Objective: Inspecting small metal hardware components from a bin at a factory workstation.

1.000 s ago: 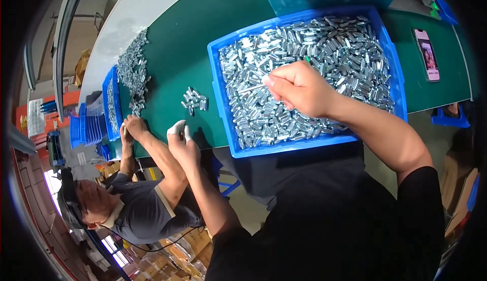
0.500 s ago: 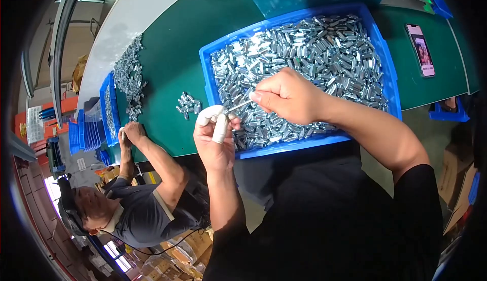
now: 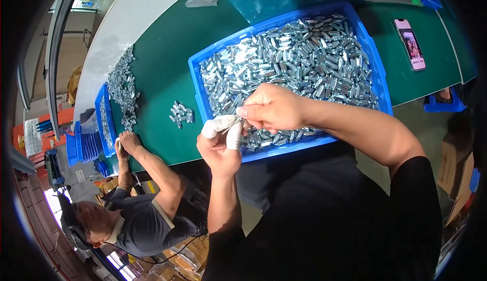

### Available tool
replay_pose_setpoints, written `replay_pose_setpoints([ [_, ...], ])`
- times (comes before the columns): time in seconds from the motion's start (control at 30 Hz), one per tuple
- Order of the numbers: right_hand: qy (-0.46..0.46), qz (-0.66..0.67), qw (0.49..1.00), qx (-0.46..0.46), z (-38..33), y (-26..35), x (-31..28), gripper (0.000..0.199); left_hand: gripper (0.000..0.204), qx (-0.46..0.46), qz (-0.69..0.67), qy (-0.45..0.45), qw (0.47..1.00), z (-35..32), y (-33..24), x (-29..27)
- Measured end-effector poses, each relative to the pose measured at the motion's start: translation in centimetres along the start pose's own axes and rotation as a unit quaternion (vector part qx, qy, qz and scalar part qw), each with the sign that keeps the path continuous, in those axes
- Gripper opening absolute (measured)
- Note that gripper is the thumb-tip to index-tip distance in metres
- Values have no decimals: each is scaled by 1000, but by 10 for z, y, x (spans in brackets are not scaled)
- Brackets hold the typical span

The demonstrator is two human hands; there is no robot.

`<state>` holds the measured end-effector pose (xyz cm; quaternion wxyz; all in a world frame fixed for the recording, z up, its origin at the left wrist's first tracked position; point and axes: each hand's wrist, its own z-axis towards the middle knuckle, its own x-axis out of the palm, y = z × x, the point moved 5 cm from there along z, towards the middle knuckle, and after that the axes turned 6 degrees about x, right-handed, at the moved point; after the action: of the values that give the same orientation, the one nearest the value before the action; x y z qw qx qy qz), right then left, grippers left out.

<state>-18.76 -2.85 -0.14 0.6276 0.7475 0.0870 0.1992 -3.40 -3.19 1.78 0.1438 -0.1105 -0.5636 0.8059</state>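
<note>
Bright, sharp centre (dark fisheye rim)

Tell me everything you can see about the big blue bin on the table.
The blue bin is a shallow rectangular plastic tray, lying flat on the green table, its near edge at the table's front. It is filled with small shiny metal parts. The right hand hovers over its near-left corner, meeting the left hand, whose fingertips wear white covers, at the rim.

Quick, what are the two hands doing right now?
Left hand: closed, white-covered fingertips pinching a small metal part.
Right hand: closed, fingertips pinching the same metal part, over the blue bin.
</note>
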Motion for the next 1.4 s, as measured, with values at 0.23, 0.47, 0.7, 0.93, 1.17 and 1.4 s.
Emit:
replay_pose_setpoints([
  [0.23, -36, -53, 998, 16, 2, 3, -6, 44, 21, -35, 68, -2, 997, 7, 13, -11],
  [0.47, -171, 76, 982, -9, 6, 4, -37, 39, 25, 7, 275, -1, 961, 24, 17, -36],
  [0.7, -119, 86, 989, -5, 6, 5, -24, 39, 19, 21, 303, -116, 946, 10, 28, -91],
  [0.93, -105, 50, 993, 4, 3, 2, -19, 38, 29, -83, 494, -164, 850, -16, 38, -179],
  [1.17, -73, 57, 996, 10, 6, 1, -11, 39, 27, -56, 580, -140, 801, -7, 53, -190],
  [1.4, -105, 23, 994, 36, 0, -4, -24, 32, 15, -87, 550, -140, 819, -6, 44, -171],
])
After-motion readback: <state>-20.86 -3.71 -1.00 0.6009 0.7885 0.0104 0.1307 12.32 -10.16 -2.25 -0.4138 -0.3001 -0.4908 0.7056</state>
